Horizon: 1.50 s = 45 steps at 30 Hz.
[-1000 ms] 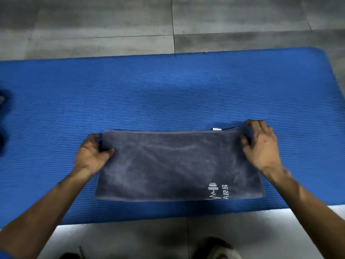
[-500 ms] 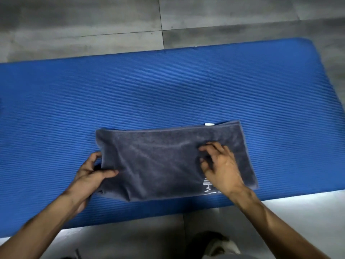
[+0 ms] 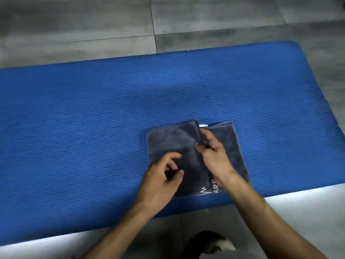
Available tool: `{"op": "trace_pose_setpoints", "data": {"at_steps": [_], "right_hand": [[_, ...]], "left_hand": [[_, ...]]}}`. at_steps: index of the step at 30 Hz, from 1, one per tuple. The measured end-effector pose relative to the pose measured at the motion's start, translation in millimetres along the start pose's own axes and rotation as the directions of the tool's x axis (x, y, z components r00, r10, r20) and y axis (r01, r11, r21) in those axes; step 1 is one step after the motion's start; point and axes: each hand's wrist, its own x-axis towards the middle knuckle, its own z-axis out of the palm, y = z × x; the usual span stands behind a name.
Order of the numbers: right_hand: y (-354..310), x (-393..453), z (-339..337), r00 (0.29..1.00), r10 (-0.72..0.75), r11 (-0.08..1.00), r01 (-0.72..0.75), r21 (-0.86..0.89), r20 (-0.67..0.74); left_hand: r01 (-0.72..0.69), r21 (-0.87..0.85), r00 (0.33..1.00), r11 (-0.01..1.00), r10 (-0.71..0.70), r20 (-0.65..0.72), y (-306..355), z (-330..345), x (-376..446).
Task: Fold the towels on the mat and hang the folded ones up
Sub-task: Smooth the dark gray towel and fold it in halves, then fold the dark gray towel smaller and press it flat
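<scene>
A dark grey towel (image 3: 169, 140) with a white logo lies folded on the blue mat (image 3: 84, 113), near the mat's front edge right of centre. Its left part is folded over to the right, and the flap's edge runs down the middle. My left hand (image 3: 162, 174) rests on the top layer with loosely curled fingers, away from the flap's edge. My right hand (image 3: 212, 152) is at the flap's edge, thumb and fingers pinching it. A strip of the lower layer shows to the right of that hand. My forearms cover part of the towel's front edge.
Grey floor tiles (image 3: 205, 19) lie beyond the mat, with a pale floor strip (image 3: 308, 202) in front of it. A dark shoe (image 3: 209, 243) shows at the bottom. A small white label (image 3: 203, 125) sticks out at the towel's far edge.
My left hand brought the towel's left end over to the right, making it about half as wide. My right hand moved from the towel's right part to the flap's edge.
</scene>
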Motion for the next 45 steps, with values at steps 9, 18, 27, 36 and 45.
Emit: {"op": "trace_pose_setpoints", "data": {"at_steps": [9,18,27,36,45], "right_hand": [[21.9,12.7,-101.7,0.981,-0.148,0.937,0.098,-0.336,-0.126],[31.3,20.7,-101.9,0.945,-0.226,0.873,0.089,-0.479,-0.237],[35.9,-6.7,-100.8,0.959,-0.116,0.683,-0.111,-0.722,-0.258],[-13.9,-73.5,-38.2,0.821,-0.379,0.636,0.566,-0.525,0.427],[-92.8,-56.4,-50.9,0.885,-0.457,0.759,0.442,-0.478,0.092]], "left_hand": [[-0.134,0.371,0.99,0.919,0.107,0.094,-43.6,10.2,-5.0],[0.011,0.309,0.992,0.951,-0.049,0.115,-50.8,38.6,-10.2],[0.294,-0.027,0.93,0.955,-0.28,0.237,-31.4,31.4,-0.8],[0.282,-0.45,0.942,0.847,-0.154,0.299,44.7,-12.4,26.1],[0.11,-0.298,0.913,0.948,0.022,0.408,119.2,-47.6,76.4]]}}
